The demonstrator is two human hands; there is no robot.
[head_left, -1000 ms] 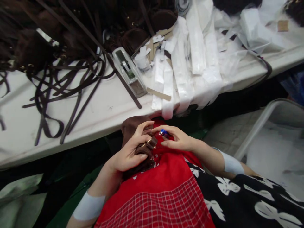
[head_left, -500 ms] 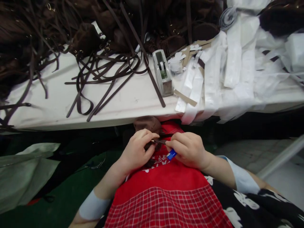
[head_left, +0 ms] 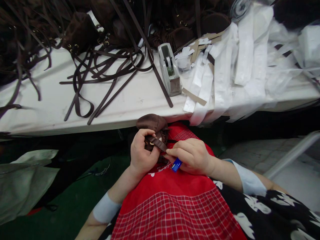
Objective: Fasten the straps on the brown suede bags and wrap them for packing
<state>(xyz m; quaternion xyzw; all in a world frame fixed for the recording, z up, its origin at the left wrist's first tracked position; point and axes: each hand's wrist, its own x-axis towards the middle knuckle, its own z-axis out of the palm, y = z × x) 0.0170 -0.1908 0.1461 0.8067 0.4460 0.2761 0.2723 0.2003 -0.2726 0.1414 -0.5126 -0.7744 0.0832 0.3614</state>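
A small dark brown leather bag [head_left: 153, 122] rests against my lap at the table's front edge. My left hand [head_left: 142, 156] is closed on it near a gold-coloured ring, thumb and forefinger beside the metal. Through this hardware runs a short brown strap [head_left: 159, 144], its free end pinched in my right hand's fingertips. My right hand [head_left: 192, 156] is closed and also keeps a small blue-ended tool [head_left: 176, 165] in its curled fingers; most of that tool is hidden, so its kind is unclear.
On the white table [head_left: 120, 110] lie loose brown straps [head_left: 112, 71] and a grey tape dispenser [head_left: 170, 70]. White plastic strips [head_left: 225, 73] and card scraps hang at the right front edge. Brown bags [head_left: 80, 31] are heaped at the back. A metal bar [head_left: 292, 155] stands at right.
Both hands have shifted slightly left. My left hand has turned, so the ring and the strap through it show more plainly, and more of the bag shows above the hands.
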